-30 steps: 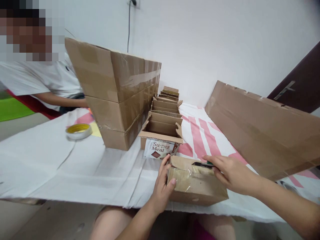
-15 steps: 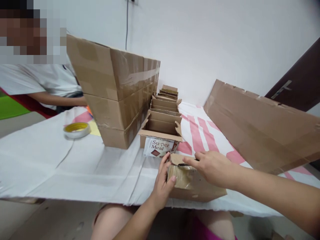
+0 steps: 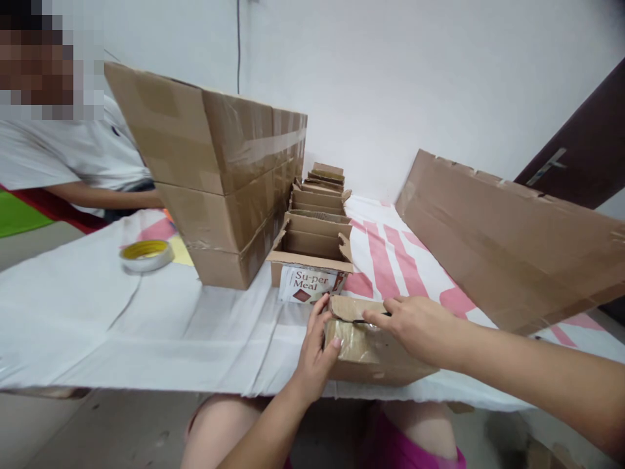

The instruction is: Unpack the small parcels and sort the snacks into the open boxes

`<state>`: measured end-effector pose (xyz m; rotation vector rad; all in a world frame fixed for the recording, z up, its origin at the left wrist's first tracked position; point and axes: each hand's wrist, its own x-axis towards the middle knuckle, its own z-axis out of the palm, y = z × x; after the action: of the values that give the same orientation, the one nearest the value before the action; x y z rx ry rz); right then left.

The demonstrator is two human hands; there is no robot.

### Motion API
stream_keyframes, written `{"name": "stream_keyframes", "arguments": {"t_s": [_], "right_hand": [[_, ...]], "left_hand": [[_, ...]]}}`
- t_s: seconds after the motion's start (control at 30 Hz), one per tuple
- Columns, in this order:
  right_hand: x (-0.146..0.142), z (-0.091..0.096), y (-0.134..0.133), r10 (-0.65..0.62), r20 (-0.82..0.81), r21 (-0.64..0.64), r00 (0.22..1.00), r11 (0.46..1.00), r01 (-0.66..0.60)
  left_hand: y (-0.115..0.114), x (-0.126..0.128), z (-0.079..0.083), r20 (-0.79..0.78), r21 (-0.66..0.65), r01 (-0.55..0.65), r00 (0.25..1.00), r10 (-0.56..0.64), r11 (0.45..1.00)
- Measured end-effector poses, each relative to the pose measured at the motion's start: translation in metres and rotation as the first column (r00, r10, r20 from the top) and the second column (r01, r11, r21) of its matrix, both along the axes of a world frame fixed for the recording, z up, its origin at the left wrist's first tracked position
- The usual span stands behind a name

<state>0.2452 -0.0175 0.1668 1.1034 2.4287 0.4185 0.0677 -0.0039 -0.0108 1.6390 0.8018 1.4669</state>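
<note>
A small taped cardboard box [image 3: 359, 368] sits at the table's front edge, before me. My left hand [image 3: 317, 352] grips its left end, thumb on the near side and fingers over the top corner. In my right hand [image 3: 415, 326] is a thin black knife [image 3: 360, 321], mostly covered by my fingers. Its tip lies along the seam on the box's top, where clear tape looks wrinkled and the flap edge is slightly raised. Just behind stands an open box [image 3: 312, 260] with a "Su-per Meal" packet [image 3: 310, 284] against its front.
Several more open boxes [image 3: 319, 200] line up behind. A tall stack of taped boxes [image 3: 188, 176] stands left, beside a tape roll [image 3: 146, 255]. A large cardboard panel [image 3: 502, 241] leans at right. Another person's arm [image 3: 105, 195] rests beyond the stack.
The knife has moved slightly right along the box's top seam with my right hand. My left hand keeps its hold. The whole view has shifted a little.
</note>
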Motion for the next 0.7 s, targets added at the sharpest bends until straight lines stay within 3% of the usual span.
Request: {"name": "stream_keyframes", "arguments": {"t_s": [0.23, 0.4, 0.6, 0.7], "right_hand": [[0.019, 0.000, -0.007, -0.014, -0.004, 0.016, 1.000, 1.000, 0.014], [0.049, 0.002, -0.016, -0.140, 0.007, -0.015, 0.990, 0.990, 0.140], [0.096, 0.002, -0.035, -0.282, -0.135, 0.001, 0.950, 0.959, 0.285], [0.104, 0.004, -0.040, -0.293, -0.212, 0.030, 0.932, 0.951, 0.306]], "left_hand": [[-0.001, 0.000, 0.000, 0.005, -0.015, -0.003, 1.000, 0.003, 1.000], [0.001, -0.001, -0.002, -0.005, -0.009, -0.013, 1.000, 0.013, 1.000], [0.002, 0.000, -0.004, 0.011, -0.018, -0.017, 1.000, 0.017, 1.000], [0.002, 0.000, -0.005, 0.017, -0.050, 0.007, 1.000, -0.006, 0.999]]}}
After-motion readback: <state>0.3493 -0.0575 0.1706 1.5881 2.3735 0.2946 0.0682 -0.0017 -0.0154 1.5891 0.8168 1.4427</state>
